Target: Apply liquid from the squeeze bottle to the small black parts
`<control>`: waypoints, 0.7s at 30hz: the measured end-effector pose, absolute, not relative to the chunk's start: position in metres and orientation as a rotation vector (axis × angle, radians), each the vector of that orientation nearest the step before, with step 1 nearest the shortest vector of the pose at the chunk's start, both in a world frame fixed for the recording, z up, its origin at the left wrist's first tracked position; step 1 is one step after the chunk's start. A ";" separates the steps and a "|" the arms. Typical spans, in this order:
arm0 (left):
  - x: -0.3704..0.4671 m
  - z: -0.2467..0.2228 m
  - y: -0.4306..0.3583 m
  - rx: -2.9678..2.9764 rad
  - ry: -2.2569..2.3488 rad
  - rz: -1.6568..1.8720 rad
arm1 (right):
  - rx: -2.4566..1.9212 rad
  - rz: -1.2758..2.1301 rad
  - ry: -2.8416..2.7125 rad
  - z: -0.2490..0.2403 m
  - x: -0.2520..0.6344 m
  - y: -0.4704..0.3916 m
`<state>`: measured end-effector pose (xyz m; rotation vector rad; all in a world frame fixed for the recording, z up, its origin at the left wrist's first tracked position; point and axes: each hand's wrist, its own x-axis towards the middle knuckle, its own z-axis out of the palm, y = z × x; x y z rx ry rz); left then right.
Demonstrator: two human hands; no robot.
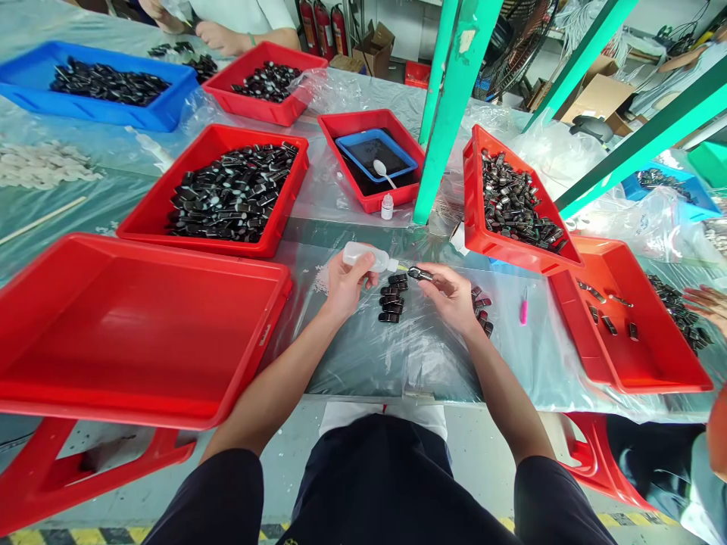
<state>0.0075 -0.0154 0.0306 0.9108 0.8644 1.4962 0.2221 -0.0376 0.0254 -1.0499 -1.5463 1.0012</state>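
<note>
My left hand [347,285] grips a translucent squeeze bottle [363,256], tilted on its side with its nozzle pointing right. Between the fingers of my right hand [451,294] is a small glossy black part [419,273], whose end sits close to the nozzle tip. I cannot tell whether the two touch. Below them, a short column of similar black parts [391,307] lies on the plastic-covered table. A few more black parts [482,303] lie beside my right hand, partly hidden by it.
Red trays of black parts stand at the left [232,247] and right [522,261]. An empty red tray [141,325] fills the near left. Green posts [448,106] rise behind the table. A pink-handled tool [523,312] lies right. Co-workers' hands show at the far side and right edge.
</note>
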 end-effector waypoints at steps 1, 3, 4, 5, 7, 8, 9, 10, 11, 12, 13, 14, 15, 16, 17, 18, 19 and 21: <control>0.008 0.031 -0.015 0.912 0.865 1.498 | -1.053 0.999 -1.547 0.025 0.222 -0.038; 0.008 0.033 -0.016 0.910 0.864 1.501 | -1.067 0.988 -1.556 0.026 0.222 -0.038; 0.008 0.033 -0.016 0.906 0.864 1.502 | -1.074 0.981 -1.561 0.026 0.222 -0.037; 0.008 0.034 -0.016 0.902 0.866 1.500 | -1.079 0.974 -1.565 0.026 0.222 -0.037; 0.008 0.035 -0.016 0.895 0.870 1.495 | -1.080 0.962 -1.573 0.025 0.223 -0.037; 0.007 0.035 -0.016 0.896 0.871 1.493 | -1.079 0.957 -1.575 0.025 0.223 -0.037; 0.007 0.035 -0.016 0.898 0.870 1.496 | -1.078 0.951 -1.578 0.025 0.223 -0.037; 0.007 0.035 -0.016 0.902 0.868 1.499 | -1.075 0.945 -1.583 0.025 0.223 -0.037; 0.007 0.036 -0.016 0.902 0.867 1.503 | -1.072 0.938 -1.585 0.025 0.223 -0.037; 0.007 0.036 -0.016 0.899 0.870 1.506 | -1.070 0.930 -1.585 0.025 0.222 -0.037; 0.008 0.036 -0.016 0.893 0.876 1.507 | -1.069 0.923 -1.584 0.025 0.222 -0.037; 0.008 0.036 -0.016 0.886 0.881 1.505 | -1.067 0.918 -1.585 0.025 0.222 -0.037; 0.008 0.036 -0.016 0.880 0.885 1.502 | -1.066 0.915 -1.584 0.024 0.222 -0.037; 0.008 0.035 -0.016 0.876 0.885 1.501 | -1.067 0.913 -1.583 0.024 0.222 -0.037; 0.008 0.035 -0.016 0.876 0.883 1.500 | -1.069 0.911 -1.581 0.024 0.222 -0.037; 0.009 0.035 -0.016 0.879 0.880 1.498 | -1.068 0.913 -1.580 0.024 0.222 -0.037; 0.008 0.034 -0.016 0.882 0.877 1.497 | -1.067 0.914 -1.577 0.024 0.222 -0.037; 0.008 0.033 -0.016 0.889 0.878 1.490 | -1.061 0.920 -1.572 0.024 0.222 -0.037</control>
